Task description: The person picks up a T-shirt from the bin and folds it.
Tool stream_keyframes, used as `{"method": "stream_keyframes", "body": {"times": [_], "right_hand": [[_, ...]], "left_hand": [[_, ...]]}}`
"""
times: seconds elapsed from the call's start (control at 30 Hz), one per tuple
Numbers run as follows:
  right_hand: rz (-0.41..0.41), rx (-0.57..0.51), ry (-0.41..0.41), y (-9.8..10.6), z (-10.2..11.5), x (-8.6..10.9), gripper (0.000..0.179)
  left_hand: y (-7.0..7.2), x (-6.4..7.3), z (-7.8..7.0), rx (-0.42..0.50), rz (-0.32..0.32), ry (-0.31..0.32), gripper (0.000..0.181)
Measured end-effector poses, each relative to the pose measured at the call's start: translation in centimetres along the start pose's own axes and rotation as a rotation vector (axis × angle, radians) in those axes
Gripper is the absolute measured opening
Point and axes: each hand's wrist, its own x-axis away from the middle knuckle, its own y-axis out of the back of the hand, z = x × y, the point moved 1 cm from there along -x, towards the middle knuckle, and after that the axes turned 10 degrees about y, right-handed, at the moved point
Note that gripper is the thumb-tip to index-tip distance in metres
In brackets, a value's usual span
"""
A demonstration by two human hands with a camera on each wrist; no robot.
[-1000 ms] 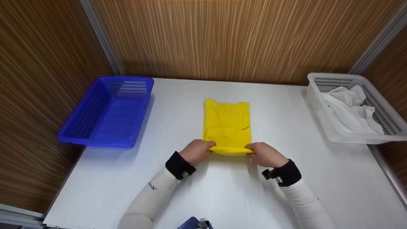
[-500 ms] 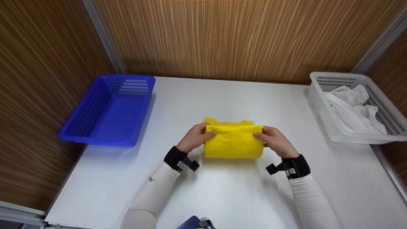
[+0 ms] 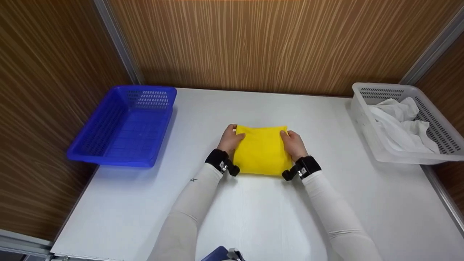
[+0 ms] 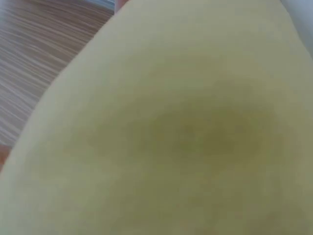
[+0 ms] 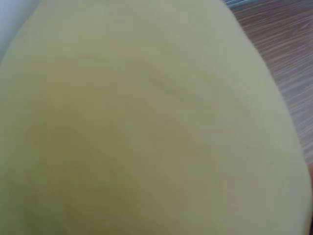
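Note:
A folded yellow shirt (image 3: 261, 150) is held between both hands over the middle of the white table in the head view. My left hand (image 3: 230, 139) grips its left side near the top corner, thumb on the front. On the opposite side, my right hand (image 3: 293, 144) grips the shirt the same way, its fingers hidden behind the cloth. Blurred yellow cloth (image 4: 161, 127) fills most of the left wrist view. The right wrist view is likewise covered by the shirt (image 5: 146, 117), so neither shows the grip clearly.
At the left of the table (image 3: 246, 210) stands a blue plastic basket (image 3: 156, 145) with nothing in it. A white basket (image 3: 366, 127) holding white cloth (image 3: 402, 127) stands at the right. A wood-grain wall (image 3: 246, 47) closes off the back.
The shirt's near edge was lifted and folded over toward the far collar edge. Both hands moved away from the body, and the shirt now appears as one compact folded piece, raised between them.

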Motion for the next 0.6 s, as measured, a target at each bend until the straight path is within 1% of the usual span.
{"method": "stream_keyframes", "body": {"times": [0.13,0.2,0.27,0.33,0.4,0.53,0.6], "right_hand": [[-0.006,0.088,-0.028,-0.5,-0.8,-0.8,0.048],[0.007,0.135,-0.036,-0.6,-0.9,-1.0,0.051],[0.024,0.175,-0.034,-0.8,-0.9,-1.1,0.054],[0.037,0.210,-0.025,-0.8,-0.9,-1.1,0.057],[0.051,0.252,-0.013,-0.7,-0.8,-1.2,0.059],[0.074,0.312,-0.009,-0.6,-0.6,-1.2,0.057],[0.084,0.327,-0.012,-0.5,-0.5,-1.3,0.055]], "left_hand": [[0.0,-0.9,0.3,-0.093,-0.048,0.002,0.046],[0.1,-1.2,0.5,-0.129,-0.068,0.008,0.045],[0.2,-1.4,0.8,-0.156,-0.085,0.007,0.044],[0.3,-1.5,1.0,-0.162,-0.095,0.005,0.043],[0.4,-1.5,1.1,-0.167,-0.102,-0.005,0.044],[0.4,-1.6,1.0,-0.232,-0.142,-0.044,0.043],[0.4,-1.7,1.0,-0.253,-0.159,-0.052,0.042]]}}
